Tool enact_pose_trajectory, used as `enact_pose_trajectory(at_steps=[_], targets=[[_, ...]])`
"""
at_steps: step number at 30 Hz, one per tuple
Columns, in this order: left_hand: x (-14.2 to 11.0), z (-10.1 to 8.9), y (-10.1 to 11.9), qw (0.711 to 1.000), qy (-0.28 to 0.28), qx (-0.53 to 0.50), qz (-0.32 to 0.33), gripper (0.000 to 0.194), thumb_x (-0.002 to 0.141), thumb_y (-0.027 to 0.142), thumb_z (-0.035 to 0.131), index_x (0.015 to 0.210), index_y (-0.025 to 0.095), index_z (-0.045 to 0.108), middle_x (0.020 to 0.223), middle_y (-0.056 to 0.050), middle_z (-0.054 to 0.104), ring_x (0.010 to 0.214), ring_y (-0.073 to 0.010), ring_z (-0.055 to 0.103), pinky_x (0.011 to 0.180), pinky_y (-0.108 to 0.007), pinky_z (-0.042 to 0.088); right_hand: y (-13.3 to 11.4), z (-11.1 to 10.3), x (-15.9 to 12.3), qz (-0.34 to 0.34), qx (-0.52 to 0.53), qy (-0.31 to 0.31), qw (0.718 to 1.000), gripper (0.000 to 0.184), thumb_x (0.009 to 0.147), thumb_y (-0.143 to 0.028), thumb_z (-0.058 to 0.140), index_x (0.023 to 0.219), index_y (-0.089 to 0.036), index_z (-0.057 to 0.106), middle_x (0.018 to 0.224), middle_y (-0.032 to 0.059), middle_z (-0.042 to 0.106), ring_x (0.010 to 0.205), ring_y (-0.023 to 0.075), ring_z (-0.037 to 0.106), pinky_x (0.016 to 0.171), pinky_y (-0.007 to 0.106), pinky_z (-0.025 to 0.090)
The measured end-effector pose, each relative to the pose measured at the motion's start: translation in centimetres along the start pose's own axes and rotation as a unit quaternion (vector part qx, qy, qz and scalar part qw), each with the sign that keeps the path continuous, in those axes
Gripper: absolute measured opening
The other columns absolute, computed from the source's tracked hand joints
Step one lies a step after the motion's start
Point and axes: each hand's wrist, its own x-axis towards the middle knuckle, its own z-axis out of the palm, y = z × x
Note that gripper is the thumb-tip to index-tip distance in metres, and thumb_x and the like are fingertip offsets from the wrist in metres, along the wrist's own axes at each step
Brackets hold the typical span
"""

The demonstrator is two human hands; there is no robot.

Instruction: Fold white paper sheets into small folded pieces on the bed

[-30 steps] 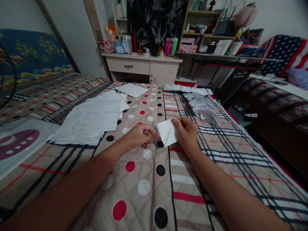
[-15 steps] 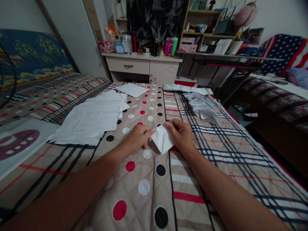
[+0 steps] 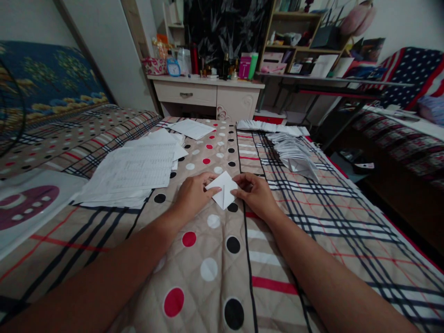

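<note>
A small folded white paper (image 3: 224, 188), diamond-shaped with a crease down its middle, is held just above the bed. My left hand (image 3: 196, 192) pinches its left corner, thumb on the near face and fingers behind. On the opposite corner my right hand (image 3: 255, 192) has the same kind of pinch. To the left lies a stack of printed sheets (image 3: 138, 162). At the right is a row of folded paper pieces (image 3: 291, 150) packed closely together, and behind it stretches another row of folded pieces (image 3: 272, 127).
The patterned bedspread (image 3: 194, 273) lies under everything. Farther back are white sheets (image 3: 192, 128). A white plastic bag (image 3: 69, 185) with a purple print is at the left edge. Beyond the bed stand a cream dresser (image 3: 204, 95) and a shelf unit (image 3: 294, 27).
Both hands have shifted slightly left and up with the folded paper. It is turned more upright, and my hands now grip opposite side corners.
</note>
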Motion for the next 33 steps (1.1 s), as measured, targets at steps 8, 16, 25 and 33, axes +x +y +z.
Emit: enact_pose_trajectory(at_steps=[8, 16, 25, 33], targets=[[0.4, -0.3, -0.3, 0.995, -0.003, 0.064, 0.079, 0.040, 0.066, 0.024, 0.079, 0.104, 0.021, 0.068, 0.103, -0.005, 0.067, 0.092, -0.0194, 0.061, 0.082, -0.032, 0.050, 0.5, -0.1, 0.1, -0.006, -0.019, -0.008, 1.000, 0.031, 0.065, -0.022, 0.075, 0.095, -0.018, 0.067, 0.084, 0.0017, 0.065, 0.073, 0.0144, 0.058, 0.067, 0.027, 0.046], [0.8, 0.1, -0.8, 0.999, 0.021, 0.014, 0.047, 0.049, 0.060, 0.019, 0.082, 0.106, 0.018, 0.068, 0.090, -0.002, 0.066, 0.078, -0.0141, 0.059, 0.073, -0.027, 0.048, 0.1, -0.1, 0.1, 0.001, -0.009, -0.003, 1.000, 0.032, 0.063, -0.018, 0.074, 0.094, -0.018, 0.067, 0.079, -0.0009, 0.063, 0.065, 0.0119, 0.054, 0.060, 0.024, 0.043], [1.3, -0.1, -1.1, 0.997, -0.066, -0.017, 0.037, 0.022, 0.066, 0.024, 0.078, 0.086, 0.017, 0.073, 0.085, -0.001, 0.072, 0.075, -0.0146, 0.063, 0.066, -0.026, 0.045, 0.4, -0.3, 0.3, -0.004, -0.033, -0.045, 0.998, 0.019, 0.066, -0.020, 0.075, 0.083, -0.018, 0.069, 0.076, -0.0003, 0.066, 0.064, 0.0126, 0.055, 0.058, 0.024, 0.041], [1.9, 0.1, -1.5, 0.992, -0.109, 0.056, 0.028, 0.028, 0.063, 0.038, 0.079, 0.081, 0.017, 0.073, 0.070, 0.001, 0.068, 0.062, -0.0145, 0.058, 0.056, -0.025, 0.038, 0.1, -0.1, 0.5, -0.009, -0.078, -0.077, 0.994, 0.013, 0.066, -0.022, 0.077, 0.075, -0.019, 0.069, 0.066, -0.0024, 0.063, 0.059, 0.0121, 0.054, 0.053, 0.022, 0.036]])
